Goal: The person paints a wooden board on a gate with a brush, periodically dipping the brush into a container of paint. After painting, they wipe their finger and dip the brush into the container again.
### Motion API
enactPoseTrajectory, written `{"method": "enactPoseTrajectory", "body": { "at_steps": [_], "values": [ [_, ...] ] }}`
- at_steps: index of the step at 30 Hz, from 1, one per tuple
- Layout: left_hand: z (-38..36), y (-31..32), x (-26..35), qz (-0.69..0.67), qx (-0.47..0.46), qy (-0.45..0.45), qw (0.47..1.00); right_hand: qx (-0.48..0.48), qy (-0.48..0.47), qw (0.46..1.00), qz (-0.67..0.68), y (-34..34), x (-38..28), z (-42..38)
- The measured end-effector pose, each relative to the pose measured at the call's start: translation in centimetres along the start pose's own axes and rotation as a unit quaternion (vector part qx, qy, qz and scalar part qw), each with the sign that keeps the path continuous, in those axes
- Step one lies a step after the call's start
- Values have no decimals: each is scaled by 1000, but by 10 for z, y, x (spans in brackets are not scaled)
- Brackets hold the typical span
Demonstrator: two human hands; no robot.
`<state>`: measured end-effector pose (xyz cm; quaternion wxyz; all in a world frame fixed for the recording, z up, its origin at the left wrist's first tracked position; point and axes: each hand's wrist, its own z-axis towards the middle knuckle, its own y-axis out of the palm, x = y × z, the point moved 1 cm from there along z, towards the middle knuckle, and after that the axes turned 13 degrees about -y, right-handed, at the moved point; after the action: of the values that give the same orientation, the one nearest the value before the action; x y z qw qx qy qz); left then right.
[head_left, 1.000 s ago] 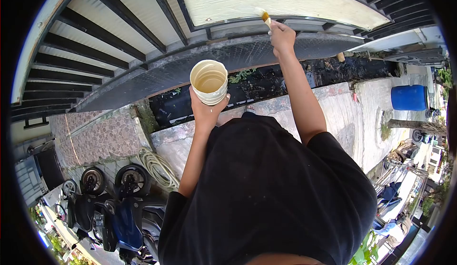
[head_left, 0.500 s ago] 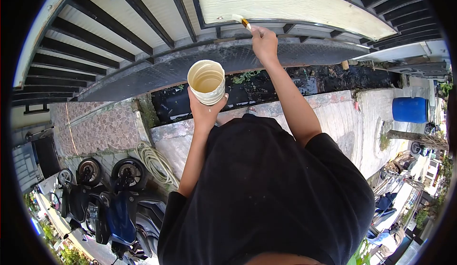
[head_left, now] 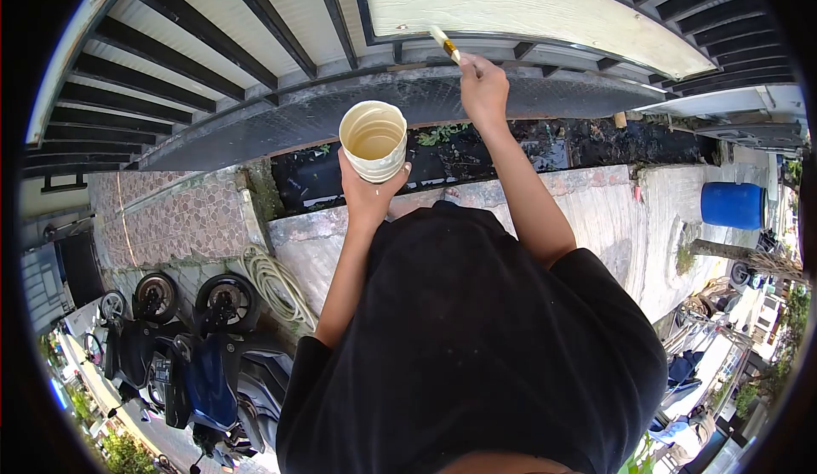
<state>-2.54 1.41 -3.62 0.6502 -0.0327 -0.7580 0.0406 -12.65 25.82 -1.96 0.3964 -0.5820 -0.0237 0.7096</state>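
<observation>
Left hand (head_left: 368, 191) wrapped round paint cup (head_left: 374, 140), kept close for dipping; right hand (head_left: 482, 87) pinching brush (head_left: 444, 42) w/ tip at board (head_left: 528, 6) edge.

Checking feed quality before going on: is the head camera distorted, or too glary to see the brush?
Head view: strong fisheye, with the black metal gate bars bowed and the corners vignetted; hard sunlight, yet the small paintbrush in the right hand stays sharp against the cream wooden board.

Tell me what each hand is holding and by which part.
The left hand holds the cream paint cup from below, around its base. The right hand grips the paintbrush by its handle, bristles at the pale wooden board.
</observation>
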Motion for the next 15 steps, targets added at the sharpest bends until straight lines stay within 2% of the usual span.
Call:
{"method": "enactPoseTrajectory", "body": {
  "at_steps": [2, 7, 11, 13, 15],
  "values": [
    [1, 0, 4, 9, -6, -2, 1000, -36, -18, 999, -15, 21, 5, 11],
    [1, 0, 1, -22, -10, 7, 1000, 12, 28, 999, -32, -1, 5, 25],
    [-3, -5, 2, -35, 5, -6, 999, -69, -36, 996, -43, -10, -11, 10],
    [-1, -6, -5, -42, 5, -3, 999, -133, -134, 978, -89, -7, -33, 8],
    [-1, -8, -6, -48, 5, 4, 999, -149, -159, 968, -125, 1, -46, 11]
  ]
}}
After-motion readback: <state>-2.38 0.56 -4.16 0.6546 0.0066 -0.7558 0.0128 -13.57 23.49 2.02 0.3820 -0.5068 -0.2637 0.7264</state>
